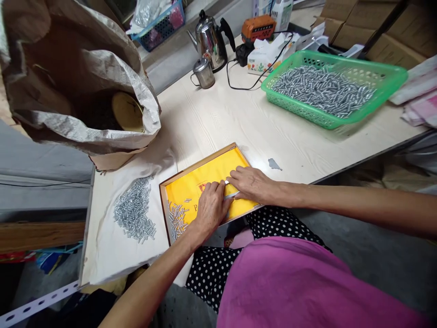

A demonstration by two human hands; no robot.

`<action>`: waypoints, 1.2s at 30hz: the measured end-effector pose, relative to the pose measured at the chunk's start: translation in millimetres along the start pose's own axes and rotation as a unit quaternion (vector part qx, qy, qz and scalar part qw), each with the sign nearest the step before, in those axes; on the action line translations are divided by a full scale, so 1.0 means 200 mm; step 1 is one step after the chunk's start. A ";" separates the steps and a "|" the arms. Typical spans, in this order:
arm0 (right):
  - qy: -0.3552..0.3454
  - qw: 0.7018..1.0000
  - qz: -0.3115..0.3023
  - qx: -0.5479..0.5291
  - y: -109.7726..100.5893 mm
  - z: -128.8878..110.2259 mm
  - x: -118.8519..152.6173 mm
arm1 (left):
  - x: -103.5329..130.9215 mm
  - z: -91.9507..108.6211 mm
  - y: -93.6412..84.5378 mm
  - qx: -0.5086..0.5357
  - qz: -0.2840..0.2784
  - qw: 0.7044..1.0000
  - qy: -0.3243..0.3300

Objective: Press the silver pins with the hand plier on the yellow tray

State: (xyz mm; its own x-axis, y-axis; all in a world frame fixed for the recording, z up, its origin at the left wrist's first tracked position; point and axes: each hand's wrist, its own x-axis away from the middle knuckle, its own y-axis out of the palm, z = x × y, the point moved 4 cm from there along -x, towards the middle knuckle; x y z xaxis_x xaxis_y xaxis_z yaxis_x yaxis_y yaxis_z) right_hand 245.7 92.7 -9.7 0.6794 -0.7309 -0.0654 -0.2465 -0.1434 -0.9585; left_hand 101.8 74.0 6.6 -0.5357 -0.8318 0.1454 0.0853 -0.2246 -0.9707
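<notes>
My left hand (210, 205) and my right hand (251, 184) meet over a shallow yellow-bottomed tray (223, 160) with a wooden rim. Both have curled fingers pressed down close together. A pale, narrow strip (232, 194) shows between them, with a small white piece at the fingertips; most of what they grip is hidden. In the tray's left corner lie loose small metal pins (177, 221). Left of the tray, a heap of similar pins (135, 209) rests on a white cloth (105, 246).
A green basket (297, 109) of metal pins stands at the back right. A large paper sack (119, 141) is at the left, holding a yellowish round thing. Behind are a steel kettle (210, 41), a lidded cup (204, 74), a tissue box (256, 61) and an orange battery (258, 28).
</notes>
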 end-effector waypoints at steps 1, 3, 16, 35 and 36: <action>-0.008 1.000 0.005 0.004 -0.02 0.01 0.00 | 0.02 0.00 0.00 -0.001 0.023 1.000 0.008; -0.026 1.000 0.000 -0.001 -0.04 0.04 -0.01 | 0.06 0.03 0.02 -0.005 0.065 0.997 0.034; -0.006 0.998 0.044 0.037 -0.05 0.14 -0.24 | 0.18 -0.02 0.00 0.100 0.146 0.983 -0.041; -0.036 0.999 -0.007 -0.011 0.11 -0.09 0.02 | 0.29 -0.25 -0.05 0.057 -0.115 0.947 -0.296; -0.041 0.999 0.001 -0.012 0.11 -0.09 0.03 | 0.30 -0.27 -0.06 0.005 -0.103 0.954 -0.280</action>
State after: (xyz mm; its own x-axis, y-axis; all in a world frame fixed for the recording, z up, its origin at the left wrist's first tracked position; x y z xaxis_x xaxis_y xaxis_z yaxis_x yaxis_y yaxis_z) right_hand 231.2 73.6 -26.9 0.7322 -0.6750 -0.0912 -0.2643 -0.1582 -0.9514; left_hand 23.6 53.2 17.2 -0.0085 -0.9096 0.4153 0.0367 -0.4153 -0.9089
